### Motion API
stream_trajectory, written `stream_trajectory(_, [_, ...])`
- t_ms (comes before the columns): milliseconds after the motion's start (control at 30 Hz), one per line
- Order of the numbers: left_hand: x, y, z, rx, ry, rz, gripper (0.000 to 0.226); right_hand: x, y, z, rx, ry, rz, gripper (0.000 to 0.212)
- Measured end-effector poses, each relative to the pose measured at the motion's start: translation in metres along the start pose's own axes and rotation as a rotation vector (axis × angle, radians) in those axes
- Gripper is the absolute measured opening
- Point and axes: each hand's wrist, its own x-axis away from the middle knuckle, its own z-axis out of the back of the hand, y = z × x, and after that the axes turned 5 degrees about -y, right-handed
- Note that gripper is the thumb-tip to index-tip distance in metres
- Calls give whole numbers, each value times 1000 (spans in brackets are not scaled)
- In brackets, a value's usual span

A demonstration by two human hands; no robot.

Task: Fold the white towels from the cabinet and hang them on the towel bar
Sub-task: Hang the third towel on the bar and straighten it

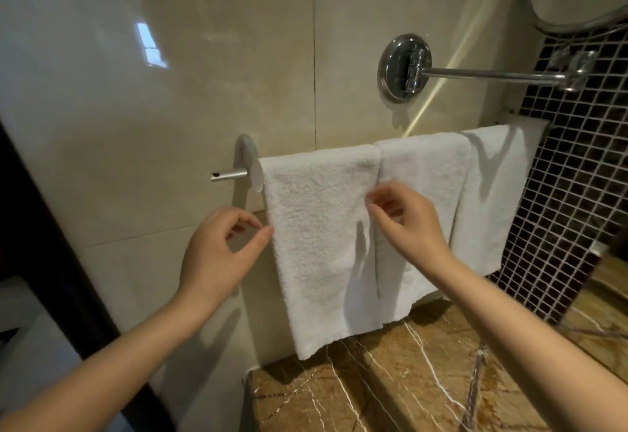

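Three white towels (424, 173) hung side by side on towel bar (231, 173), above counter (424, 384). My left hand (217, 255) pinched leftmost towel (319, 227) at left edge, right hand (407, 219) pinched its right edge.

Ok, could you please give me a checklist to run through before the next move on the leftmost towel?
1. Leftmost towel draped over the towel bar: ok.
2. Right hand pinching its right edge: ok.
3. Left hand gripping its left edge: cannot tell; fingers only meet there.
4. Front face smooth: not ok; a crease runs below the right hand.
5. Hem level with the middle towel: cannot tell from this angle.
6. Hem clear of the marble counter: cannot tell.
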Motion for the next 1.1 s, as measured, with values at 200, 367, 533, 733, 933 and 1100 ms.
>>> stream_trajectory(200, [-21,1,-19,293,-52,77,16,-18,2,-12,-269,96,-208,16])
stream_trajectory(367, [-29,2,-27,422,-43,107,5,-25,-1,-14,-437,-9,-153,8])
stream_trajectory(533, [-28,0,-29,436,47,123,40,-30,4,-12,-627,-54,-184,16])
stream_trajectory(733, [-27,-2,-30,422,92,120,21,-34,12,-18,-474,50,-117,36])
stream_trajectory(933, [-17,-2,-36,432,106,70,48,-27,15,-21,-543,2,-119,36])
stream_trajectory(1100, [2,-15,-45,386,-6,104,51,-10,24,-20,-442,-181,-102,44])
